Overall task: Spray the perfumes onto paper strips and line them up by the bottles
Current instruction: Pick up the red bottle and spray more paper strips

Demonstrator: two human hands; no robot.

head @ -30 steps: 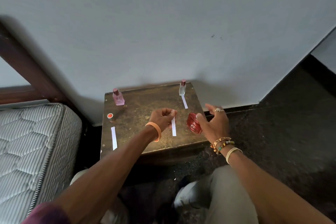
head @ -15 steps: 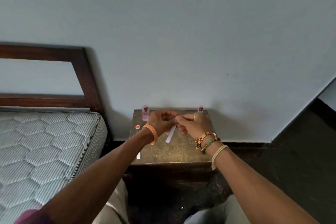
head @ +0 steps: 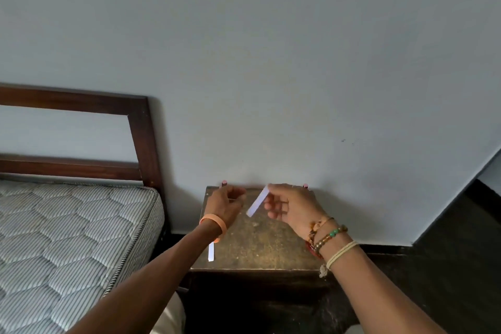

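Moved: since half a second ago the hands have drawn apart, and the paper strip (head: 257, 202) has passed to the right hand (head: 292, 209) alone.
Right hand: thumb and fingers (head: 269, 206) pinch the strip's upper end at lower centre of the frame. It hangs slanted above the bench (head: 257, 247), probably kept off the wood while the scent airs.
Left hand (head: 226, 203): fingers curled; I cannot tell whether they hold anything.
Second strip (head: 211, 251): thin, flat white paper at the bench's left edge.
Bottles: only a left cap (head: 224, 183) and a right cap (head: 305, 186), both pinkish, show at the bench's far edge.
Bench top: worn, mottled brown.
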